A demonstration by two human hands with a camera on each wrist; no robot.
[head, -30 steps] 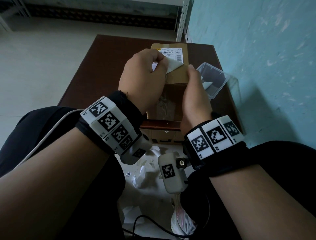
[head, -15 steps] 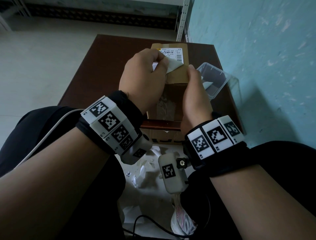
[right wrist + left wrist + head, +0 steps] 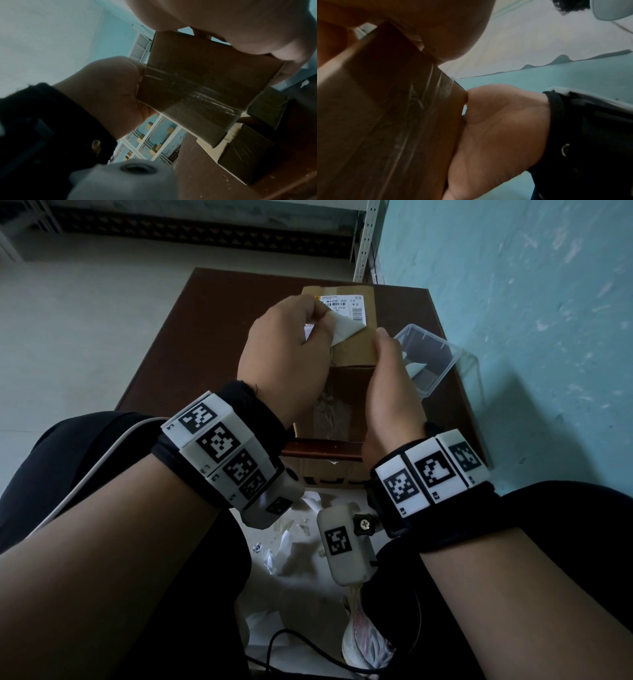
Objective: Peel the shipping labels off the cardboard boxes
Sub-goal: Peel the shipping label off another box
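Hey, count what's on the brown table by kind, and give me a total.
Brown cardboard boxes: 1
White shipping labels, partly peeled: 1
Clear plastic containers: 1
Total: 3

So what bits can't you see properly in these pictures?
- Label text: too small to read in the head view; its near part is hidden by the left hand.
- Right hand fingertips: hidden behind the box in the head view.
- Inside the tub: partly blocked by the right hand.
- Left wrist view: blurred and dark, the label not shown.
- Floor scraps: too dim to identify.
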